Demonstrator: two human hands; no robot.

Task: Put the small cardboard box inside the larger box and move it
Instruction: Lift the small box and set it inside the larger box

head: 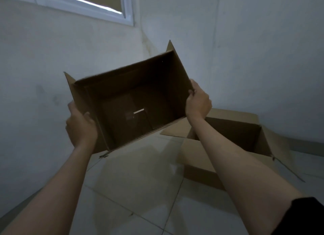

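An open brown cardboard box, the small cardboard box (pixel 129 101), hangs in the air at the centre of the head view, its opening tilted toward me and its inside empty. My left hand (pixel 80 124) grips its left wall. My right hand (pixel 198 101) grips its right wall near the top edge. The larger box (pixel 233 134) stands open on the floor to the right, below and behind my right forearm, with its flaps spread outward. The held box is above and to the left of the larger one, not inside it.
A pale tiled floor (pixel 140 191) stretches under the boxes. Grey walls meet in a corner behind them, and a white-framed window (pixel 84 5) sits high on the left wall.
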